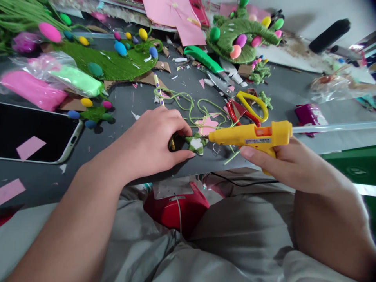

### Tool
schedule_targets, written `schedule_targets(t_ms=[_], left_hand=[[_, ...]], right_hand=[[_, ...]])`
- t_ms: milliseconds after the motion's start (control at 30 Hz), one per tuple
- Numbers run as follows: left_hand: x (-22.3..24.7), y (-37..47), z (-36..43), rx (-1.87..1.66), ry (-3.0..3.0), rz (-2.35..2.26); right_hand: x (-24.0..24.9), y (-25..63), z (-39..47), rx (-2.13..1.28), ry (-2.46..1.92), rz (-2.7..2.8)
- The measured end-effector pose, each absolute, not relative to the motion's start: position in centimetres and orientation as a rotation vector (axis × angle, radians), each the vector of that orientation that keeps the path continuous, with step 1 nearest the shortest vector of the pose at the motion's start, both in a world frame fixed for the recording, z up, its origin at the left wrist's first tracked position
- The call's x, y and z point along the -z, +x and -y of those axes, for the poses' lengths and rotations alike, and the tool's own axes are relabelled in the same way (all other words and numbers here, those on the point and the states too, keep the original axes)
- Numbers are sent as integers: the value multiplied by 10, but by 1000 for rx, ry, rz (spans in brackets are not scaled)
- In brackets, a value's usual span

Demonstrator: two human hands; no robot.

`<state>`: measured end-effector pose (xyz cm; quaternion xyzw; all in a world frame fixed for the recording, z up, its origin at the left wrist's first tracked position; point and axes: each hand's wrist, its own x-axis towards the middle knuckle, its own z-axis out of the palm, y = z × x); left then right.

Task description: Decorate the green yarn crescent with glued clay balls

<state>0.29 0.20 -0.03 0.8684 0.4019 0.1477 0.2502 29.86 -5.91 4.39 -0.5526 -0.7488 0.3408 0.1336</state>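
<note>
My right hand (282,158) is wrapped round the handle of a yellow glue gun (243,135), with a clear glue stick (331,127) poking out of its back. The gun's nozzle points left and meets the edge of a small star wound in green yarn (196,144), whose middle is white. My left hand (164,137) pinches the star's left side between thumb and forefinger. A small gold-coloured thing shows in the shadow under its curled fingers. Behind the star lie a pink paper star (207,126) and loose green yarn (188,102).
Scissors with yellow and red handles (252,105) and a green cutter (202,58) lie beyond my hands. Green yarn shapes with coloured balls (108,60) stand farther back. A phone (38,133) is at the left, a purple packet (310,117) at the right. Paper scraps litter the table (117,105).
</note>
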Motion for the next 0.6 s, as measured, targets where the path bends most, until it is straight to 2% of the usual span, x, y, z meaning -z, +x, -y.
schedule_targets(t_ms=[200, 367, 433, 600], left_hand=[[4, 0, -1, -414, 2380, -1099], [4, -3, -1, -535, 2366, -1075], [1, -4, -2, -585, 2343, -1075], [-6, -6, -6, -745, 2296, -1154]], right_hand=[[-61, 326, 57, -960, -1760, 1802], [-43, 371, 33, -320, -1950, 1302], [-27, 393, 19, -182, -2023, 1254], [2, 430, -6, -222, -2203, 1228]])
